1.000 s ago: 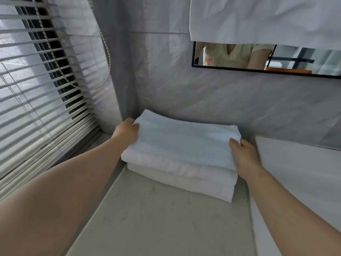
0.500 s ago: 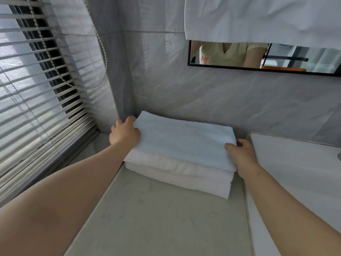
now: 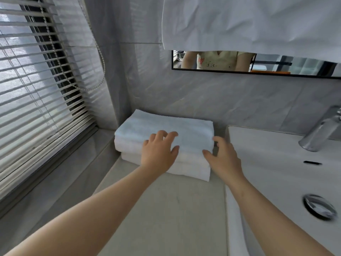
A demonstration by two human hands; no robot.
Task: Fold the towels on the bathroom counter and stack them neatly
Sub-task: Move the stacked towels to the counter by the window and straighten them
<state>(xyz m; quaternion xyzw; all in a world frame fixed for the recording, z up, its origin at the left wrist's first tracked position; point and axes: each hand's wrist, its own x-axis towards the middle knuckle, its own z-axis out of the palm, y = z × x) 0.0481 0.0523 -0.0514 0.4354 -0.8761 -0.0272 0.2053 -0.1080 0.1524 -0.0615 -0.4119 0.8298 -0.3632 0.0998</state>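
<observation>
Three folded towels sit in one stack (image 3: 166, 145) on the counter, against the back wall. The top towel (image 3: 166, 129) is pale blue-white, flat and smooth, its front edge under the fingers of the left hand (image 3: 158, 154). The middle towel (image 3: 127, 145) is white, showing to the left of that hand. The bottom towel (image 3: 190, 171) is white, its front fold between the two wrists. The right hand (image 3: 224, 158) is at the stack's right front corner.

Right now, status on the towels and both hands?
Left hand open on top towel. Right hand open at towel stack right edge. Three towels folded, stacked on counter. Nothing in the way.
</observation>
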